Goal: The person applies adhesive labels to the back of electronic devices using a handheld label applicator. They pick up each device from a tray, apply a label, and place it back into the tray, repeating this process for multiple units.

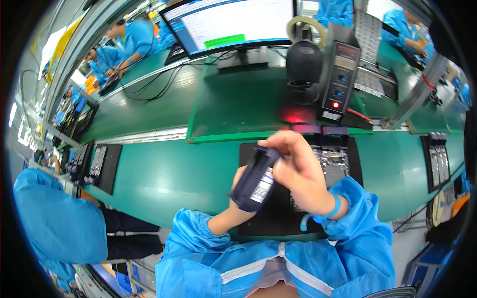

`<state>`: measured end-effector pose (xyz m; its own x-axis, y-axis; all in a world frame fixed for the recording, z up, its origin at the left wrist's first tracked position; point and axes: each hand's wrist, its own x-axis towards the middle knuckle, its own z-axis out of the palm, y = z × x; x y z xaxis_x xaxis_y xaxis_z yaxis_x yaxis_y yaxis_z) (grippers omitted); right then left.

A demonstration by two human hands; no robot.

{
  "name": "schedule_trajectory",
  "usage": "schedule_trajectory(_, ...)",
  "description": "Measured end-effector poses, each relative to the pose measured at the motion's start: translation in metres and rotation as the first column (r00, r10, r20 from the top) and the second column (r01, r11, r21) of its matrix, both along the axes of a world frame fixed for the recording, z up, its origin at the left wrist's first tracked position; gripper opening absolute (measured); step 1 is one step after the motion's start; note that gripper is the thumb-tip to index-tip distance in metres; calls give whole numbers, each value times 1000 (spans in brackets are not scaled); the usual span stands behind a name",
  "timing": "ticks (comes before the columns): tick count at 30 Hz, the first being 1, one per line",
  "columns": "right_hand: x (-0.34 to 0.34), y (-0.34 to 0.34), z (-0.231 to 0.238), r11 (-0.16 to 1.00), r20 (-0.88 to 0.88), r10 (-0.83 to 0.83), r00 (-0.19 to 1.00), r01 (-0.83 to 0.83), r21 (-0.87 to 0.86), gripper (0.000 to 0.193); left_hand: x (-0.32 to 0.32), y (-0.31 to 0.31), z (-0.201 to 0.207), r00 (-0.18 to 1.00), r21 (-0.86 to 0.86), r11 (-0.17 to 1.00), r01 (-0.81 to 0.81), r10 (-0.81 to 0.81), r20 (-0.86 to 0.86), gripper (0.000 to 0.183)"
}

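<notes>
A dark plastic housing (254, 179), hollow and bearing a white printed label, is held tilted above the bench, between both hands. My left hand (241, 212) grips it from behind and below; most of its fingers are hidden by the part. At the housing's upper right end, my right hand (301, 171) has its thumb and fingers closed on the edge. A blue strap (332, 208) circles my right wrist. Under my hands lies a black tray (353, 169) with circuit boards (334, 161), partly covered by the right hand. Two dark housings (335, 131) stand at its far edge.
Beyond the tray, a black scanner (304, 62) casts red light on the green bench (164, 169), beside a control box (340, 74) with knobs. A monitor (233, 25) stands behind. More trays lie left (107, 166) and right (437, 161). A co-worker (62, 216) is at left.
</notes>
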<state>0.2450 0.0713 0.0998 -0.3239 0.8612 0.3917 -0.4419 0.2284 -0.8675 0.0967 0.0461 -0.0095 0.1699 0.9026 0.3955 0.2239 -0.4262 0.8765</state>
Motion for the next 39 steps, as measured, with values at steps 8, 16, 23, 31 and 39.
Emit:
schedule_trajectory(8,112,82,-19,596,-79,-797,599,760,-258,18,-16,-5,24,841,-488,843,228,82,535,72)
schedule_trajectory(16,212,121,-43,402,200,-863,463,871,-283,36,-7,-12,-7,877,61,966,-252,255,-408,88)
schedule_trajectory(23,204,143,-56,277,110,-951,290,953,-121,25,36,-4,22,963,-392,882,263,-214,165,78)
schedule_trajectory(31,90,118,-32,686,62,-724,687,727,-38,28,73,19,19,859,-739,591,324,144,491,74)
schedule_trajectory(39,84,138,-53,831,309,-459,833,526,-181,20,52,15,14,751,-682,483,550,73,657,42)
